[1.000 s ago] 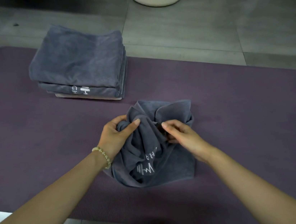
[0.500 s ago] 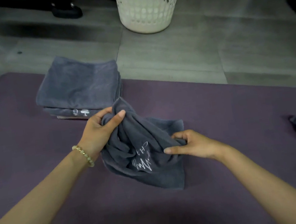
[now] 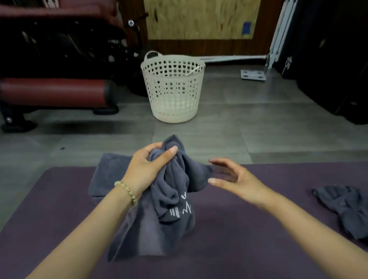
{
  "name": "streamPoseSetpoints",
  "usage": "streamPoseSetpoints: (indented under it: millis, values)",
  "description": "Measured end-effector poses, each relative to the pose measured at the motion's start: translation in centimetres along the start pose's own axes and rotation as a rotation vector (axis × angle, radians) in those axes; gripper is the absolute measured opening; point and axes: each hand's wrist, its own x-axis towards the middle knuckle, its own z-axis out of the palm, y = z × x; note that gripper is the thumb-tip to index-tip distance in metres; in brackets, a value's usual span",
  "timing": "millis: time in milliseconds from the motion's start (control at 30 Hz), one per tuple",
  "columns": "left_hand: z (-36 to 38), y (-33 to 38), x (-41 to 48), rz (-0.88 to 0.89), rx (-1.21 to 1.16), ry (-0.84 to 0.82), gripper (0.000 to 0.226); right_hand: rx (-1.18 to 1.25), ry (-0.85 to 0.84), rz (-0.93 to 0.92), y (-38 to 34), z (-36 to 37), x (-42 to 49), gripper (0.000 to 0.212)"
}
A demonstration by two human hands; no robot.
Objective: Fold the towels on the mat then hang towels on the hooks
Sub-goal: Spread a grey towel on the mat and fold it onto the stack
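I had the left hand [image 3: 146, 170] clamped on a bunched towel [image 3: 164, 212] above the mat's [image 3: 241, 260] middle, its lower end on the mat. The right hand [image 3: 235, 179] hung over the mat too, fingers spread and empty. I judged folding to be in hand; the next move called for finding corners and spreading the towel flat.

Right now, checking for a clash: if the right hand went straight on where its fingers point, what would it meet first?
Probably the bunched grey towel that the left hand grips: the open right hand points leftward at its hanging fold, though depth is unclear.
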Motion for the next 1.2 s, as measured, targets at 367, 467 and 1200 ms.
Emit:
streamPoseSetpoints:
  millis: [367, 467, 1200]
  values:
    - [-1.9, 8.9, -5.2, 0.098, -0.029, 0.091, 0.024, 0.088, -0.072, 0.019, -5.6, 0.4, -6.0, 0.024]
    - [-1.2, 9.8, -6.1, 0.106, -0.037, 0.082, 0.027, 0.330, -0.112, 0.101, -6.4, 0.7, -6.8, 0.036]
    - [-0.2, 10.0, -7.4, 0.099, 0.007, 0.355, 0.032, 0.108, 0.217, -0.111, -11.0, 0.9, -9.8, 0.015]
